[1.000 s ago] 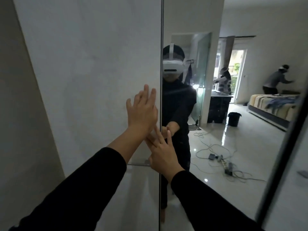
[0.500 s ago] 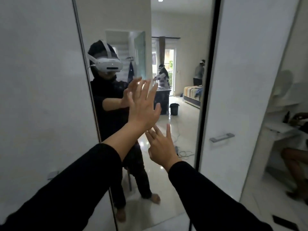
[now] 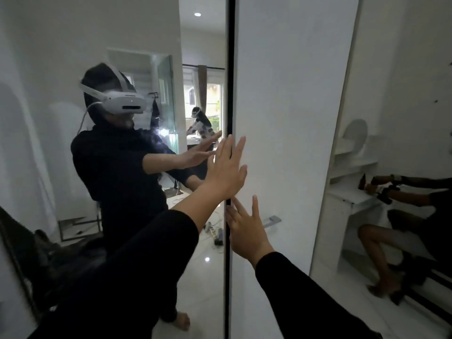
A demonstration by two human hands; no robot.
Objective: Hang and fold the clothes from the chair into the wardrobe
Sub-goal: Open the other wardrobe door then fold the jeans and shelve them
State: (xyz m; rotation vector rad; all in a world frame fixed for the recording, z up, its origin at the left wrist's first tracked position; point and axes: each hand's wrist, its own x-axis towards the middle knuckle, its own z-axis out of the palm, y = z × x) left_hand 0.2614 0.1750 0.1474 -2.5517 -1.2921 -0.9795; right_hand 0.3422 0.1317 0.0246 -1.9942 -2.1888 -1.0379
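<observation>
Mirrored wardrobe door point(image 3: 122, 57) is seen leftward, beside a white panel point(image 3: 288, 94). Across their dark seam, the left hand point(image 3: 226, 170) is pressed flat, fingers straight and together. Just below, the right hand point(image 3: 245, 232) is laid with fingers spread.

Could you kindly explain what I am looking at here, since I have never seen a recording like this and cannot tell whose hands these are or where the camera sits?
There is no machine: a person wears a camera on the head, looking forward and down, so the two arms in black sleeves are their own. The left hand lies flat, fingers straight, across the dark edge where the mirrored wardrobe door meets the white door panel. The right hand is open below it, beside a metal handle. Neither holds anything. The figure with the white headset is the wearer's reflection.
</observation>
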